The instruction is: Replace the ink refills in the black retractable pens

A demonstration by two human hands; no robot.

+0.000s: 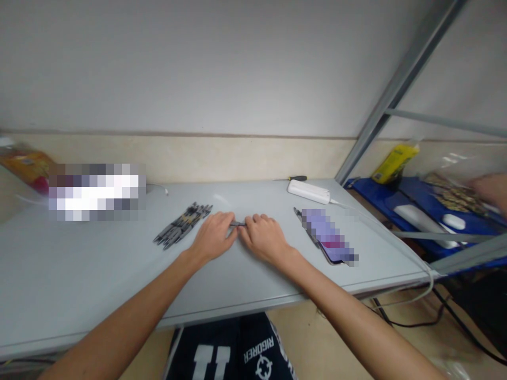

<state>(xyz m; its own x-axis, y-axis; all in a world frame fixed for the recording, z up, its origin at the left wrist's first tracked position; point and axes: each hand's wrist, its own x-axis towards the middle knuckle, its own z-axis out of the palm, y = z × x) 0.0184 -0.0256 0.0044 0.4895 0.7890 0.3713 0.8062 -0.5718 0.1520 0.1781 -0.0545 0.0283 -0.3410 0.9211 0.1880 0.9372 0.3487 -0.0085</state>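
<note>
While sitting at the grey table (pixel 79 274), the person is stretching both forearms forward across its near edge. Just to the right of the pile of pens (pixel 182 224), the left hand (pixel 214 237) and the right hand (pixel 265 240) are coming together knuckle to knuckle. Each is pinching one end of a single dark pen (pixel 237 224), which is lying low over the tabletop between them. Whether its parts are being pushed together or pulled apart is too small to tell.

The work seems to be sitting somewhere in its middle. One pen is being handled while the pile is lying loose and untouched beside the left hand, and I cannot tell which of those are already dealt with.

Right of the pile, past the hands, a phone (pixel 328 243) is lying flat. Farther back and right of the pile a white charger block (pixel 309 191) is resting, with a screwdriver (pixel 297 178) just behind it. Far right of the pile, another person's hand (pixel 491 190) is hovering over a blue mat (pixel 415 198).
</note>
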